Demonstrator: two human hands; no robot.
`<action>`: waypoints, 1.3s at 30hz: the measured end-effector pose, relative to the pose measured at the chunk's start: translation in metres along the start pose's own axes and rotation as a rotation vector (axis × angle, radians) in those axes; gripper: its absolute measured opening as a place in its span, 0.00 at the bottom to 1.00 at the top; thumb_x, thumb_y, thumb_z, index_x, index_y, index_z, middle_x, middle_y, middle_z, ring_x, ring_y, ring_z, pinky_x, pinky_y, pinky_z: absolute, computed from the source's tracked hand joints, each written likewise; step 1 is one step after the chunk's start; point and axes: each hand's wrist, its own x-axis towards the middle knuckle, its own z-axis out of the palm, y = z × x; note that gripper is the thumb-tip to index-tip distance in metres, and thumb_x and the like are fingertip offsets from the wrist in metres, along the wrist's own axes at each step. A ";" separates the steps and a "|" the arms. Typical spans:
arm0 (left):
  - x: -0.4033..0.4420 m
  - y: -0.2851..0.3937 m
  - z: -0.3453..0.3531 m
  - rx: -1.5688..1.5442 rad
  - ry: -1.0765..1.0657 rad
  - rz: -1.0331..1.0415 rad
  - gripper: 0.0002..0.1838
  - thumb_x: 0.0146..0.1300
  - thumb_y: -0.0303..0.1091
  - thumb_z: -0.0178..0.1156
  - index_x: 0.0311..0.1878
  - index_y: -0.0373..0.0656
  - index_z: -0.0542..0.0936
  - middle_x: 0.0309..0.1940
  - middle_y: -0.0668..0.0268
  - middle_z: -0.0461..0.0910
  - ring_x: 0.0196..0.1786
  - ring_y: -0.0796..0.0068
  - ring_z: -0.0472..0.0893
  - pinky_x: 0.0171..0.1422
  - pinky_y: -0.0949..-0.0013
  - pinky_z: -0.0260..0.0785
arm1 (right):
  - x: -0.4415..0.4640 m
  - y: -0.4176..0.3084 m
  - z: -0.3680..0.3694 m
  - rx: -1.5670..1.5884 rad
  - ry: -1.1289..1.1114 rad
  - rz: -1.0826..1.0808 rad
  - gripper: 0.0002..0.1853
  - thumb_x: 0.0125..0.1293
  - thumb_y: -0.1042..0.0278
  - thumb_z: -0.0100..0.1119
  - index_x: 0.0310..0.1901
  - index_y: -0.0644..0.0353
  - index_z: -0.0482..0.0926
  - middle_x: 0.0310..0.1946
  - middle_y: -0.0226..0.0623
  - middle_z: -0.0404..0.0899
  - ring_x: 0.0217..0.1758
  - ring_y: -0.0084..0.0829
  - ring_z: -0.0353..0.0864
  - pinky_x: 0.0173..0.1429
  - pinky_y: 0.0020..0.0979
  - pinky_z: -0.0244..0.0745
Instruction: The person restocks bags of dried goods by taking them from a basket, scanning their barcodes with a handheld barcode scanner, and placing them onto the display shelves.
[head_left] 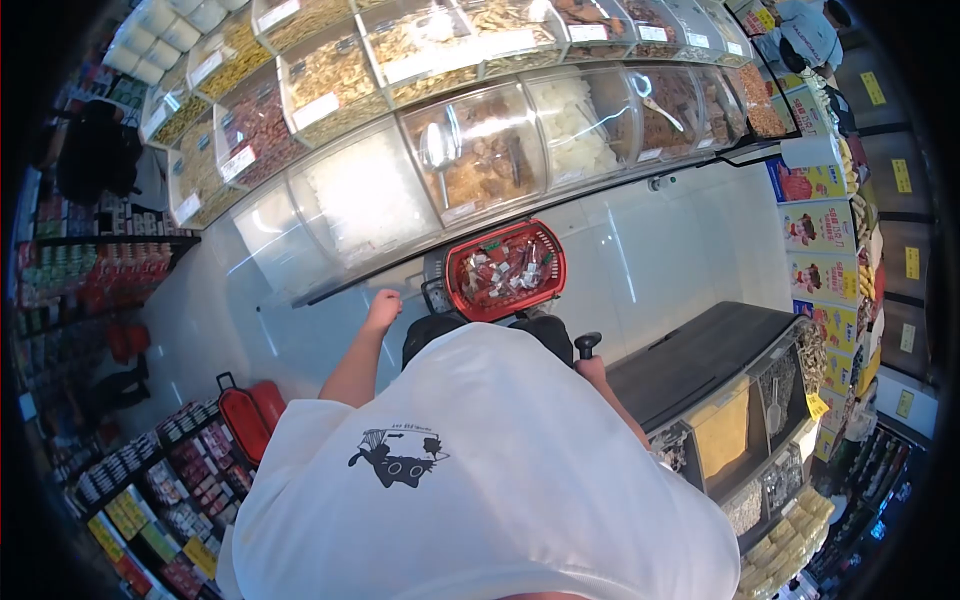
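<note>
The fingers of your left hand (385, 306) are curled in like a loose fist, held out in the air. The fingers of your right hand (592, 367) are wrapped around a black handle (588, 342), and its round top pokes up out of your grip. You can't see where the low end of the handle goes. Just in front of your dark-clothed legs (428, 333) is a red basket (454, 283), between your two hands but farther ahead. Lots of small shiny packets (505, 270) lie in a jumble inside it. Your left hand is near the left end of the basket, but not touching it. Your white shirt (540, 470) has a black animal picture (400, 460) on it. Past the basket, across the pale floor (630, 250), is a long row of clear food bins. One bin of brown food (500, 170) has a metal scoop (438, 150) by its left side, and next to it is a bin of white bits (575, 130). By your right arm is a dark stand (690, 350) with more bins, one full of something yellow (722, 430). Back on your left is another red basket (245, 420) by a packed shelf (190, 490). Far off at the top right is a person in a light top (808, 40).
</note>
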 end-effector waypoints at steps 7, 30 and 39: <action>-0.030 -0.002 0.119 0.181 0.000 -0.282 0.15 0.59 0.32 0.54 0.48 0.40 0.79 0.31 0.58 0.81 0.29 0.66 0.81 0.29 0.62 0.72 | 0.120 0.037 -0.074 0.055 -0.098 0.080 0.19 0.49 0.65 0.61 0.38 0.75 0.81 0.36 0.58 0.84 0.46 0.49 0.86 0.47 0.44 0.79; -0.121 0.024 0.311 0.202 -0.050 -0.227 0.14 0.57 0.31 0.54 0.44 0.35 0.82 0.30 0.55 0.83 0.30 0.63 0.84 0.32 0.60 0.75 | 0.200 -0.001 -0.233 -0.024 0.108 -0.339 0.22 0.50 0.66 0.58 0.46 0.72 0.74 0.41 0.62 0.81 0.51 0.58 0.81 0.54 0.47 0.75; -0.126 0.044 0.366 0.316 0.003 -0.270 0.09 0.51 0.34 0.65 0.28 0.36 0.83 0.23 0.58 0.83 0.23 0.64 0.81 0.30 0.61 0.75 | 0.331 0.068 -0.293 -0.198 0.087 -0.243 0.16 0.49 0.68 0.59 0.38 0.72 0.79 0.36 0.58 0.83 0.47 0.57 0.83 0.49 0.50 0.77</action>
